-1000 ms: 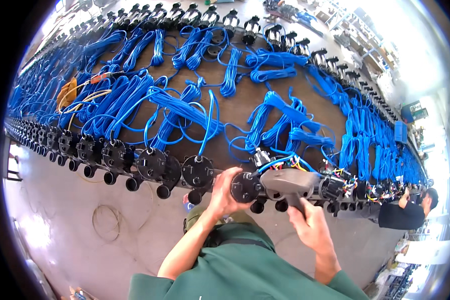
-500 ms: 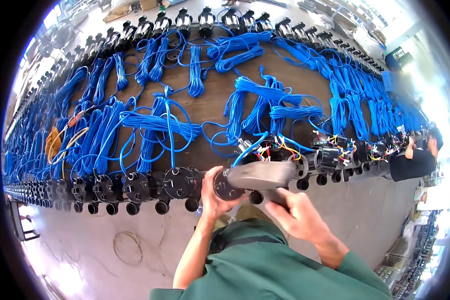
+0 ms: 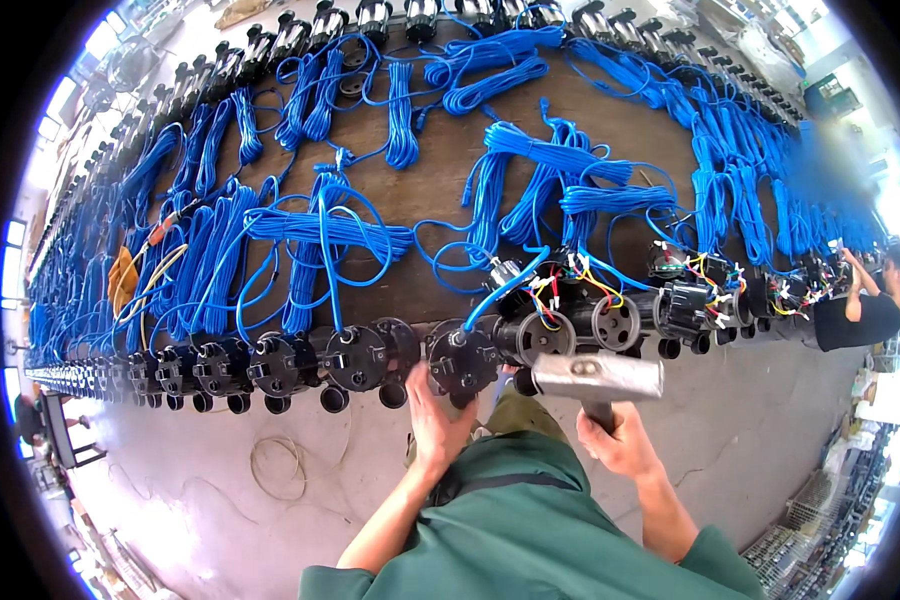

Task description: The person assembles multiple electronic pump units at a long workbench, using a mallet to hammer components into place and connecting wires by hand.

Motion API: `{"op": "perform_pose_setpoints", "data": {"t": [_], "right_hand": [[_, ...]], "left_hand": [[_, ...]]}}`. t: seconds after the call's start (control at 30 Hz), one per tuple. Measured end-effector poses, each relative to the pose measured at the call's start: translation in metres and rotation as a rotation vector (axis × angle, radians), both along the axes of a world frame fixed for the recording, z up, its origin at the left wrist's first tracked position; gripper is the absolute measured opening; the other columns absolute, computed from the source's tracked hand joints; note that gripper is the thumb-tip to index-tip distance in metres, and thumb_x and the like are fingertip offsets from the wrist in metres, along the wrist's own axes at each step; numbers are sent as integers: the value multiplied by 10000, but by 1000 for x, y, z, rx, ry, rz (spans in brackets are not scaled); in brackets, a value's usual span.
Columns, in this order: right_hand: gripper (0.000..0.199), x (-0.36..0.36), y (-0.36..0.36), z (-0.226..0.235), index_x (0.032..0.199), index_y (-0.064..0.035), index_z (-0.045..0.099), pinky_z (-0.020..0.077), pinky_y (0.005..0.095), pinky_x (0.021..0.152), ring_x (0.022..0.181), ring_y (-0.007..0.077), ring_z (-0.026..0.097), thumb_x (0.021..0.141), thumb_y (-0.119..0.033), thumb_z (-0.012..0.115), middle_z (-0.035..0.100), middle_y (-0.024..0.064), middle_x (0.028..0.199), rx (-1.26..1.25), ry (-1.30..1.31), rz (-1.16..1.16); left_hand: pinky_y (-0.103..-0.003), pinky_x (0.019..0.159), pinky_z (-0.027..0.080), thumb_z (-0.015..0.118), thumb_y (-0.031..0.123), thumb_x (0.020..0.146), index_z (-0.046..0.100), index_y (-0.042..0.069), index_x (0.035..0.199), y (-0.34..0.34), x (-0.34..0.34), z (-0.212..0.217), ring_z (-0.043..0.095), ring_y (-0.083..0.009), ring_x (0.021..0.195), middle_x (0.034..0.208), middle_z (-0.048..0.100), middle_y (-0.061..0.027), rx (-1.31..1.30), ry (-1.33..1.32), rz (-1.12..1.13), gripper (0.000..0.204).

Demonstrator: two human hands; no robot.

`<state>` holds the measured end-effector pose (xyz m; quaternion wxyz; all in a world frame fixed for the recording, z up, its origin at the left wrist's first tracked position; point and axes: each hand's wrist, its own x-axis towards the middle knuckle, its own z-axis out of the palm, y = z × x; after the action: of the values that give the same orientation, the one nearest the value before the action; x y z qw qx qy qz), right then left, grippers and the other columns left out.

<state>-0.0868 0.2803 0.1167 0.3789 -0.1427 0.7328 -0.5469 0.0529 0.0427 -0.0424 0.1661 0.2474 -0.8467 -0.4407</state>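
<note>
Grey floor [image 3: 200, 430] under us, brown table [image 3: 440, 185] ahead. Our right hand [image 3: 625, 440] grips a hammer [image 3: 595, 376], handle partly hidden. Our left hand [image 3: 438, 425] is at a black cap [image 3: 460, 360] on the table's near edge; can't tell whether its fingers grip. Blue cable bundles [image 3: 350, 230] lie beyond. Far right, a blurred patch hides detail.

Brown table [image 3: 440, 190]: blue cable bundles [image 3: 557, 155], black housings [image 3: 355, 358] along edge.

Left hand [image 3: 440, 422] loosely open; right hand [image 3: 624, 442] curled tight.
</note>
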Motion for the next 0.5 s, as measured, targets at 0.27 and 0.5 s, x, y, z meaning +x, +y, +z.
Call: {"op": "perform_pose_setpoints", "data": {"t": [0.27,0.5], "right_hand": [[375,8,1,-45,855,-33,568,365,277,506,586,58,450,1071,-332,635,513,-35,663,159,-320,-71],[345,13,-14,-51,853,-37,588,377,278,488,550,79,467,1072,-300,624,544,-20,665,-43,-174,-281]], "left_hand": [[-421,932,505,858,167,749,631,61,1271,34,-14,-125,626,-248,1053,1157,668,-77,472,-123,88,578],[-484,1018,449,847,262,779,631,105,1326,38,-2,-144,603,-293,1172,1279,649,-91,413,-155,96,608]]}}
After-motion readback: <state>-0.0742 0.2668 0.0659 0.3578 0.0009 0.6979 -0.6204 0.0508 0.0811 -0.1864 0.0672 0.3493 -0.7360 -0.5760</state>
